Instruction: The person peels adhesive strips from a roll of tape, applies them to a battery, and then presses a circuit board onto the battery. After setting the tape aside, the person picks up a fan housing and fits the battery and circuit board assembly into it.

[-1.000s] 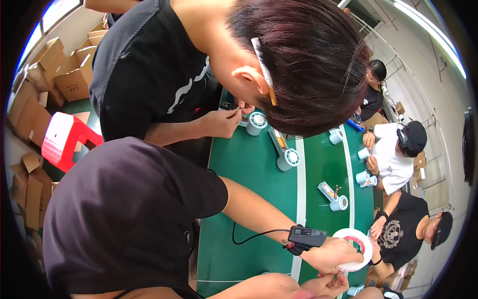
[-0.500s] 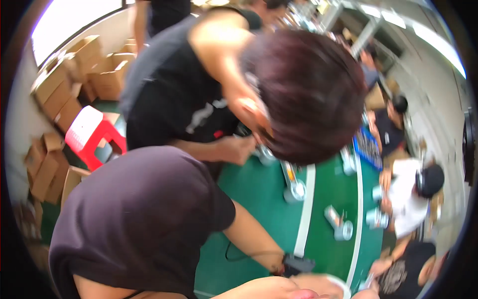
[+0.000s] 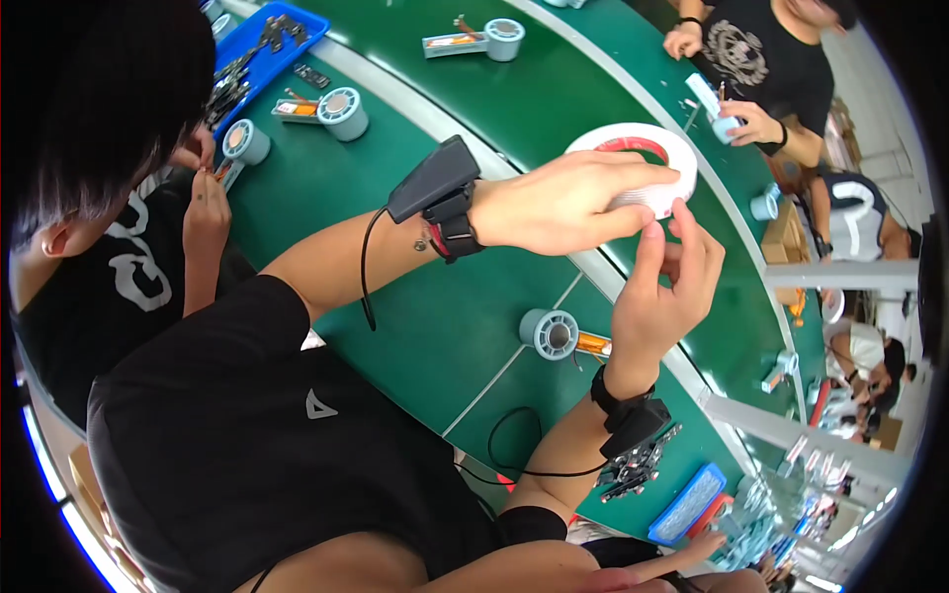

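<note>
My left hand [image 3: 568, 203] is closed round a white roll of tape [image 3: 682, 158] with a red-printed core, held above the green table. The fingers of my right hand [image 3: 667, 287] are bent, their tips against the roll's lower edge; a loose tape end is too small to make out. Each wrist carries a strapped black device [image 3: 435, 183] with a cable. On the table below lies a light-blue round fan housing [image 3: 551, 334], its handle showing an orange part, partly hidden behind my right hand.
Another fan housing [image 3: 343, 113] lies at far left, near a blue tray [image 3: 318, 28] of dark parts and a co-worker's hands [image 3: 203, 188]. One housing [image 3: 504, 40] sits on the green belt [image 3: 583, 84]. Dark metal parts [image 3: 638, 465] lie beside my right forearm. A co-worker opposite holds a housing [image 3: 714, 109].
The view has swung round, bringing my forearms, both hands and the tape roll from the lower edge into full view. The co-worker at left now shows only at the left side.
</note>
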Motion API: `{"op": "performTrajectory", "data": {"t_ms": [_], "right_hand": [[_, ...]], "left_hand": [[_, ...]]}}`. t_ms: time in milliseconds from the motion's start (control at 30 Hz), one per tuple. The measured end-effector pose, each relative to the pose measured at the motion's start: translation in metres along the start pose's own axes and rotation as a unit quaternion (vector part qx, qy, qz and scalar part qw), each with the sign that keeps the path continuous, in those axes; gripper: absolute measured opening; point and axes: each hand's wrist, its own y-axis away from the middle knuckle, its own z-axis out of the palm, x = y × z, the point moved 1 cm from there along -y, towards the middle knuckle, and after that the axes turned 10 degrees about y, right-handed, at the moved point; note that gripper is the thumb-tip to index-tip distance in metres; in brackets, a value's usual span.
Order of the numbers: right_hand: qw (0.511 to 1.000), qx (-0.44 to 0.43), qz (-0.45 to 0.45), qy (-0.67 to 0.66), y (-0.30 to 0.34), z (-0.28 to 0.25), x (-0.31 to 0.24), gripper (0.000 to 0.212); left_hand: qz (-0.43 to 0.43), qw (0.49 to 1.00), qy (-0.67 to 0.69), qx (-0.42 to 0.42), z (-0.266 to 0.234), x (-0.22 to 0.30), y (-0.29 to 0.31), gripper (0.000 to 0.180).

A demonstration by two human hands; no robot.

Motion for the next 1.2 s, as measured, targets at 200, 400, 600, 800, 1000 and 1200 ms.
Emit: {"op": "performTrajectory", "data": {"t_ms": [200, 400, 600, 800, 1000, 1200], "right_hand": [[0.999, 0.028, -0.012, -0.038, 0.007, -0.002, -0.005, 0.025], [0.979, 0.013, 0.050, -0.196, 0.013, 0.008, 0.004, 0.019], [0.949, 0.027, 0.148, -0.278, 0.019, 0.023, 0.006, 0.031], [0.960, 0.057, 0.174, -0.211, 0.020, 0.018, -0.006, 0.052], [0.990, 0.042, 0.105, -0.084, 0.035, 0.027, 0.000, 0.056], [0.933, 0.088, 0.247, -0.248, -0.034, 0.046, 0.044, 0.045]], "left_hand": [[0.025, 0.995, -0.095, -0.006, -0.004, 0.010, 0.008, 0.046], [-0.047, 0.993, -0.067, -0.080, -0.017, 0.016, 0.009, 0.042], [-0.106, 0.990, 0.050, -0.082, -0.022, 0.000, 0.011, 0.041], [-0.058, 0.997, -0.035, -0.047, -0.010, -0.018, 0.016, 0.044], [-0.092, 0.995, 0.040, -0.018, -0.020, -0.035, 0.025, 0.031], [-0.141, 0.921, 0.197, 0.306, -0.064, -0.075, 0.011, 0.037]]}}
